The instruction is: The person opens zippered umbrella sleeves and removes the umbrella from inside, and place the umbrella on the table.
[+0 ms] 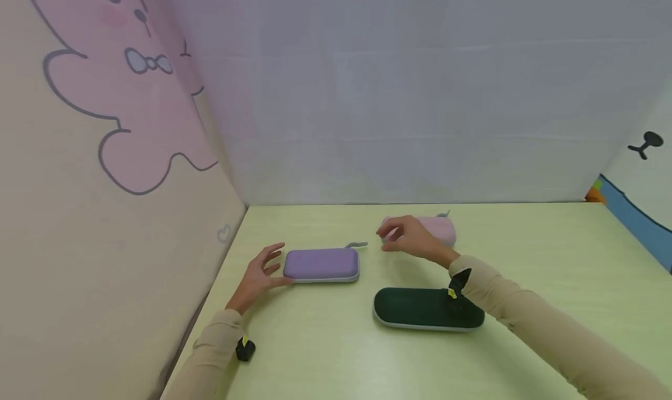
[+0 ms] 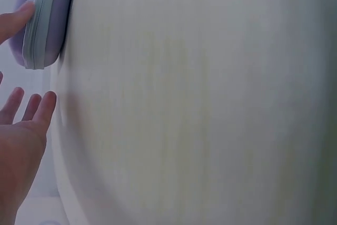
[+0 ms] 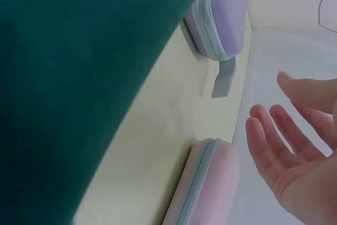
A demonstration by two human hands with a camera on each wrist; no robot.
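Observation:
A purple zippered case [image 1: 321, 264] with a grey pull strap lies on the table at the left. Beside its left end is my left hand [image 1: 258, 276], fingers spread, the thumb right at the case's near corner. In the left wrist view the thumb overlaps the purple case's [image 2: 55, 19] zipper edge. My right hand [image 1: 412, 238] hovers in front of a pink zippered case [image 1: 443, 230], fingers loosely bent with nothing between them. The right wrist view shows a gap between that hand [image 3: 300, 156] and the pink case [image 3: 216, 183]. A dark green case [image 1: 415, 308] lies nearer, under the right wrist.
The pale yellow table [image 1: 551, 260] meets a grey-white backdrop [image 1: 420, 97] at the back. A wall with a pink cartoon figure [image 1: 142, 108] borders the left side, and another printed wall [image 1: 640, 178] stands at the right.

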